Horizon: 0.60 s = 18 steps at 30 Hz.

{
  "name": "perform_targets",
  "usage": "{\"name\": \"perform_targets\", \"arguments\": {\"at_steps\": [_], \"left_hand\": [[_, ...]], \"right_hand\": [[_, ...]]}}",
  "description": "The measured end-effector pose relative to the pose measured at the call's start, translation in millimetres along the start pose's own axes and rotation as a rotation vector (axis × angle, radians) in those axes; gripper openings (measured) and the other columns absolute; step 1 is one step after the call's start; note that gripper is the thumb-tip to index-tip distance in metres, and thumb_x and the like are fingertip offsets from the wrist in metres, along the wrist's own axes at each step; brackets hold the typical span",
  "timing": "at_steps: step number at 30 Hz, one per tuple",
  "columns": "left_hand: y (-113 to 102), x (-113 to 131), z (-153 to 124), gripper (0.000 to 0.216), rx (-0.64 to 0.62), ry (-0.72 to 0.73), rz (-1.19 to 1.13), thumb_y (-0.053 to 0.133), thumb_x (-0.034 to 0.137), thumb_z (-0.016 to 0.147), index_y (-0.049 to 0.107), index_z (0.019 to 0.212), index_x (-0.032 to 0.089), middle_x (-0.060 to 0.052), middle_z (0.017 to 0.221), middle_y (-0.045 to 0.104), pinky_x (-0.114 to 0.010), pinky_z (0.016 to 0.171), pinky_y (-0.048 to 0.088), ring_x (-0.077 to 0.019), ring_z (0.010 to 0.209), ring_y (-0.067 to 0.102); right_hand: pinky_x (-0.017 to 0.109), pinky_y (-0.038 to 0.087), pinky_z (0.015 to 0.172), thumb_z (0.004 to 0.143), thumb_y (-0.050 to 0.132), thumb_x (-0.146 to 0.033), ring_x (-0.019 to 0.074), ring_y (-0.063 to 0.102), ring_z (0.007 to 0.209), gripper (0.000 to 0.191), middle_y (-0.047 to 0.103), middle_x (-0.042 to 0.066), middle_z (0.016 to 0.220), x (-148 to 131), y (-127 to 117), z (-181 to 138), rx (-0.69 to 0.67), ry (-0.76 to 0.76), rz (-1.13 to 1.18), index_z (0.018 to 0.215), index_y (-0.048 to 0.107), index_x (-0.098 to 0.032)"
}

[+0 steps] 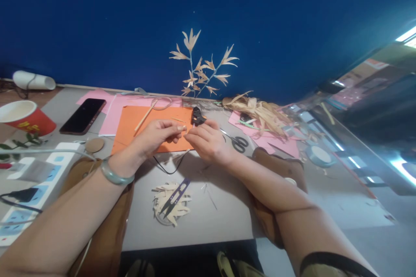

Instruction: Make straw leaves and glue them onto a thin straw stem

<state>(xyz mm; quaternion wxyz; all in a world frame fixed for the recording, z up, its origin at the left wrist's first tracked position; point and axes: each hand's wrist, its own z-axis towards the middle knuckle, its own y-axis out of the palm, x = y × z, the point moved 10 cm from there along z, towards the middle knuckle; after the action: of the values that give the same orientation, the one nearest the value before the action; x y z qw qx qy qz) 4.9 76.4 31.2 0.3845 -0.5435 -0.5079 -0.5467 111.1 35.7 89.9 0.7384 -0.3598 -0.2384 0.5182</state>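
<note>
Orange paper (127,124) under left fingers (170,130), tips together; right fingers (199,133) beside, grip unclear.

Wall (208,4) at 12: plain dark blue. Flowers (191,42), also 12: cream/tan, blue-green stems. Sheet (125,132) at 9: plain orange. Paper (108,125) at 9: pink. Cup (42,122) at 9: red, yellow print. Snips (183,185) at 7: purple, dark blades. Petals (182,211) at 7: cream. Bangle (112,175) at 8: pale grey-green.

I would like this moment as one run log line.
left hand: over orange sheet, grip unclear | right hand: beside black tool, grip unclear | snips: on pale strips
</note>
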Motion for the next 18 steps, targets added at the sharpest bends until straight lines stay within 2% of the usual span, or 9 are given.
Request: {"name": "perform_targets", "arguments": {"at_steps": [3, 7, 13, 18], "left_hand": [[3, 11, -2, 0.023, 0.0, 0.085, 0.157, 0.073, 0.035, 0.07, 0.067, 0.067, 0.013, 0.001, 0.058, 0.057, -0.024, 0.059, 0.04, -0.0096, 0.057, 0.05], [12, 15, -2, 0.022, -0.072, 0.148, 0.276, 0.069, 0.035, 0.073, 0.069, 0.073, 0.013, 0.0, 0.061, 0.059, -0.025, 0.06, 0.042, -0.0117, 0.06, 0.053], [18, 9, -6, 0.022, -0.136, 0.103, 0.295, 0.066, 0.035, 0.077, 0.067, 0.072, 0.014, -0.001, 0.063, 0.06, -0.024, 0.059, 0.043, -0.012, 0.062, 0.055], [19, 3, -6, 0.021, -0.141, 0.054, 0.224, 0.071, 0.034, 0.073, 0.068, 0.075, 0.014, -0.002, 0.066, 0.064, -0.024, 0.06, 0.044, -0.012, 0.063, 0.058]], "right_hand": [[0.038, 0.036, 0.085, 0.094, 0.053, -0.022, 0.0148, 0.061, 0.081, 0.012, 0.072, 0.004, 0.093, 5, 3, 2, 0.007, 0.057, 0.098, 0.094, 0.065, -0.022], [0.035, 0.039, 0.08, 0.091, 0.059, -0.027, 0.0143, 0.059, 0.077, 0.011, 0.066, 0.003, 0.08, 20, -1, 0, 0.081, 0.209, 0.291, 0.087, 0.068, -0.022], [0.031, 0.045, 0.07, 0.084, 0.067, -0.04, 0.0142, 0.055, 0.072, 0.02, 0.06, 0.002, 0.076, 46, 2, -9, 0.165, 0.519, 0.637, 0.076, 0.069, -0.021], [0.031, 0.046, 0.072, 0.078, 0.072, -0.043, 0.0139, 0.056, 0.072, 0.026, 0.063, 0.001, 0.073, 53, 9, -13, 0.214, 0.641, 0.783, 0.07, 0.065, -0.019]]}}
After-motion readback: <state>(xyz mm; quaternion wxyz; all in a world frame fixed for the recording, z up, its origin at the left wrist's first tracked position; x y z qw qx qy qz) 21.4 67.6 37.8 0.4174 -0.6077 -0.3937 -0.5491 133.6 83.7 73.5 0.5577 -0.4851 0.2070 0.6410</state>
